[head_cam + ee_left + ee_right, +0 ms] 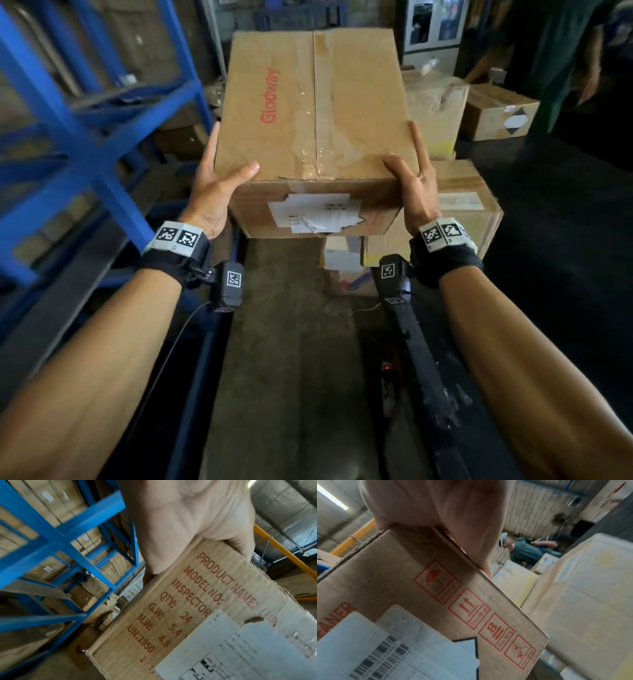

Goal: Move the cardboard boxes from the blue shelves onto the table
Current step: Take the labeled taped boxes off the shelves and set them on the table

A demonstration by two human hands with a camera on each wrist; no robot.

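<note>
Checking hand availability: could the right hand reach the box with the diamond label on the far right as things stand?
Probably not: the right hand and left hand both hold the Glodway box, and the diamond-label box sits beyond other boxes.

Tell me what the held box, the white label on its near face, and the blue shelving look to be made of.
Box: corrugated cardboard, matte brown; fluted edges show in the wrist views, clear tape along the seam.
Label: probably paper, white, printed, torn at the edges.
Shelving: likely painted metal, uniform blue straight beams.
</note>
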